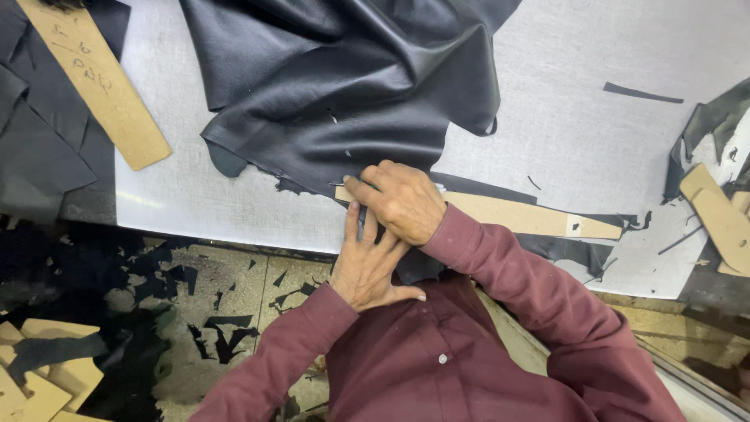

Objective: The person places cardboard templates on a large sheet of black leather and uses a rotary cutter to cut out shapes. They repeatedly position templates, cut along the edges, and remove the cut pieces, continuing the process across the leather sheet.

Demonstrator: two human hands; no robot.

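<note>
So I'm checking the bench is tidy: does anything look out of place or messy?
Yes. Black leather offcuts litter the floor below the table edge, and thin slivers lie loose on the white tabletop. The black leather sheet is bunched up.

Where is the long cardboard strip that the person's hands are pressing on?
In the head view, the long cardboard strip lies right of centre on the white table, over the black leather sheet's lower edge, its left end under the right hand.

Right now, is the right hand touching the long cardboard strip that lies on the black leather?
Touching. The head view shows the right hand pressed flat on the near end of the long cardboard strip, fingers covering it, with no gap visible. The left hand lies partly under it.
</note>
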